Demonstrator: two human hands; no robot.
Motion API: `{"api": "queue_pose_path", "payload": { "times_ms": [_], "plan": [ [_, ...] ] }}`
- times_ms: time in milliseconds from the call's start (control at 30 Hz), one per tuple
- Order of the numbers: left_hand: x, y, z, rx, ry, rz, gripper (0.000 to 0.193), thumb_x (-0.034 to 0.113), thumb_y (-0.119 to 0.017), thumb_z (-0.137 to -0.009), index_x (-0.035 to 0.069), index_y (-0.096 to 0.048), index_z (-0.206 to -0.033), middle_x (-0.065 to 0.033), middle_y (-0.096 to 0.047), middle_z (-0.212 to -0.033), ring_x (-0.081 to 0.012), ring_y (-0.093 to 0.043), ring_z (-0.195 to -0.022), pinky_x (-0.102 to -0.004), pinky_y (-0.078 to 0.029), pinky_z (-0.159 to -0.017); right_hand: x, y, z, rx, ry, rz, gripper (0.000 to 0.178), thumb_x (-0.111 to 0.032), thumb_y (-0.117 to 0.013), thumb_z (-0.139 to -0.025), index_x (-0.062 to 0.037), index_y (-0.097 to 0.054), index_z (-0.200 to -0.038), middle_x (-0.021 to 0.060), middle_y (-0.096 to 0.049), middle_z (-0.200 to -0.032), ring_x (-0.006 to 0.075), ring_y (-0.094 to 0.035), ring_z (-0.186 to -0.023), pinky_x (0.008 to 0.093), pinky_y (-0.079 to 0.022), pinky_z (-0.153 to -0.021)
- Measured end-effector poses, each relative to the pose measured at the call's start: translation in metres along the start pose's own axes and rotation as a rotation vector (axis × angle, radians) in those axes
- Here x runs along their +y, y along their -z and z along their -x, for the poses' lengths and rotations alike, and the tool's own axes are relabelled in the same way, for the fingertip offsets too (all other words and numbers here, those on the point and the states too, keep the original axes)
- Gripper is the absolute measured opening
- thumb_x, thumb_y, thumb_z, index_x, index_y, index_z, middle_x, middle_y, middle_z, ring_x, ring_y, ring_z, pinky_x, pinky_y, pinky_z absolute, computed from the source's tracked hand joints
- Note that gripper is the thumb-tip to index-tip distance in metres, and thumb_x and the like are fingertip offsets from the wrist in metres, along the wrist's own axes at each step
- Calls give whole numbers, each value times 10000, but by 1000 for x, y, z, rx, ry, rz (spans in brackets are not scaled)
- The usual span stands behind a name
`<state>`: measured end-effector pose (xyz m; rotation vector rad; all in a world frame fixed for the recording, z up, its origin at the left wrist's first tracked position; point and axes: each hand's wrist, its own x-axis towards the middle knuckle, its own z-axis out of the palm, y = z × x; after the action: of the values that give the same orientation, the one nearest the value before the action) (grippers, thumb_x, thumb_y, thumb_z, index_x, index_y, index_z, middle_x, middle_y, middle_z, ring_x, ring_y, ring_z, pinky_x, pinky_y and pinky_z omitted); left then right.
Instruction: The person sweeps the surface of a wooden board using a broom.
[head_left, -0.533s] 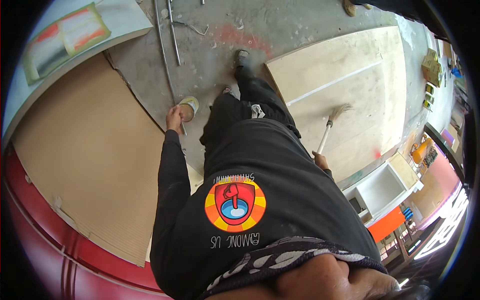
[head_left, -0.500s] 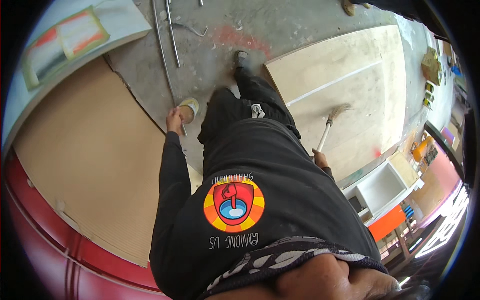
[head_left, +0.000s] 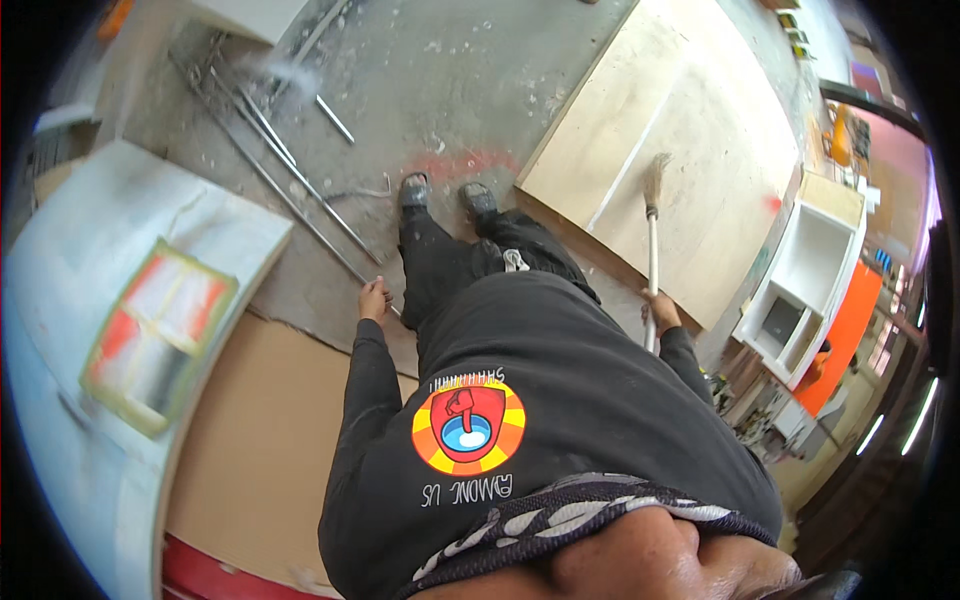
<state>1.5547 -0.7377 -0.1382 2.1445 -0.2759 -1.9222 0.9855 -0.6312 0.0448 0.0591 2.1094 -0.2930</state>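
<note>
1. Well, my view of the floor point(head_left: 480, 70) has swung round in the last half second, probably because I have turned to the right while stepping. My shoes point(head_left: 478, 203) now stand nearly level, where one was well ahead of the other.

2. My left hand point(head_left: 373, 300) still has its fingers wrapped round the near end of a metal pole point(head_left: 340, 256). The pole used to run almost straight away from me; now it slants off to the far left, with a second pole point(head_left: 345, 226) lying just to its right. I can't tell whether the held pole rests on the floor along its length.

3. My right hand point(head_left: 662, 311) still grasps the broom point(head_left: 653, 245) by its handle. The bristles leaned toward the right; now they point almost straight ahead, over the pale board point(head_left: 725, 150) at the far right. I can't tell whether they touch it.

4. The painted panel point(head_left: 90, 250) on the left has come much nearer, and more of the cardboard point(head_left: 265, 440) is hidden behind it.

5. For the work in hand, I'd judge that my heading has changed rather than my hold: neither thing has been let go, so no hand is free.
</note>
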Motion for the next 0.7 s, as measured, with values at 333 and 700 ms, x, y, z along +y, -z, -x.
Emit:
{"api": "queue_pose_path", "payload": {
  "times_ms": [333, 700],
  "plan": [
    [187, 85, -101, 21, -223, 70, 223, 309, -508, -822, 98, -487, -887, -1, -474, -649, -105, -482, -531, -210, -367, -422, 134, -141, 70, -93, 185, 120, 295, -249, -566, -783, 22, -510, -885, 93, -550, -680, 170, -531, -642, 304, -416, -568],
    [203, -19, -123, -283, -235, -169, 213, 298, -499, -835, 86, -493, -859, -10, -493, -655, -97, -483, -514, -204, -354, -382, 135, -198, 132, -3, 67, -30, 322, -267, -559, -783, 33, -527, -896, 82, -552, -708, 158, -516, -599, 303, -414, -554]
  ]
}}
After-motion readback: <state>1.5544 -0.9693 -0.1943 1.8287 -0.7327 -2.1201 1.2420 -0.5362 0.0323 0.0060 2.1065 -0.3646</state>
